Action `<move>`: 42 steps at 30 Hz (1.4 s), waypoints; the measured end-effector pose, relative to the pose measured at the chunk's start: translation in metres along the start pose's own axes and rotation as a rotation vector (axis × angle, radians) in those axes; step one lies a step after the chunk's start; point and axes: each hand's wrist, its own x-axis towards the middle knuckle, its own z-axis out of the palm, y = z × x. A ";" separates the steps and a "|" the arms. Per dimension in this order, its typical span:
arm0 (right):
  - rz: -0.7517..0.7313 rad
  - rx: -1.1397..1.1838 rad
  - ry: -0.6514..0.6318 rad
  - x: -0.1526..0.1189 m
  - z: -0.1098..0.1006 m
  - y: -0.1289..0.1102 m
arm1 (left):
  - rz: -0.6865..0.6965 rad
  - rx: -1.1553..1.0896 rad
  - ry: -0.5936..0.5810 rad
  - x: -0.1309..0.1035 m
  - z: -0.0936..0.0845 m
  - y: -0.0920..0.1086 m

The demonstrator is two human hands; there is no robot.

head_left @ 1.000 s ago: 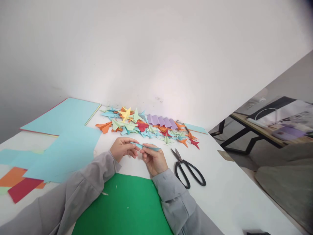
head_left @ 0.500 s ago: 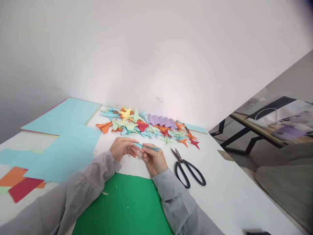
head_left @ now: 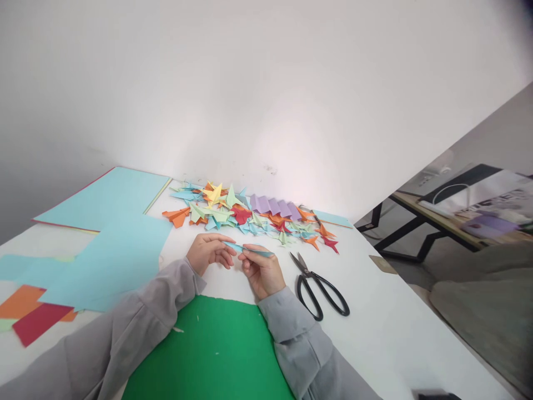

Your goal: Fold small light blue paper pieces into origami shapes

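A narrow folded piece of light-blue paper [head_left: 263, 253] is held in the air between my two hands, above the white table. My right hand [head_left: 262, 270] pinches it near its middle, thumb on top. At its left tip is my left hand [head_left: 211, 253], fingers curled, with the thumb and forefinger at the paper. The fingers partly cover the folded paper, so its full shape is hidden. Below my wrists lies a green sheet [head_left: 216, 344]. Black-handled scissors [head_left: 310, 278] rest to the right of my right hand, blades slightly apart.
Behind my hands, several colourful folded paper planes [head_left: 216, 214] lie heaped by the wall, with a pleated purple paper [head_left: 275, 206] among them. Large blue sheets [head_left: 112, 261] and orange and red pieces [head_left: 44, 322] spread out at left. Another table [head_left: 441, 222] stands at far right.
Hardly anything differs. The camera view has shifted very slightly, and both hands keep the same hold on the folded blue paper.
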 end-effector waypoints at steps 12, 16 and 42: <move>-0.023 -0.032 -0.024 0.000 -0.002 0.001 | 0.009 0.016 0.024 0.001 0.000 0.000; -0.029 -0.051 -0.039 0.000 -0.001 0.002 | 0.009 0.115 -0.001 -0.001 0.001 -0.002; -0.241 -0.285 -0.063 0.002 -0.006 0.013 | 0.103 0.284 0.006 0.003 -0.003 -0.006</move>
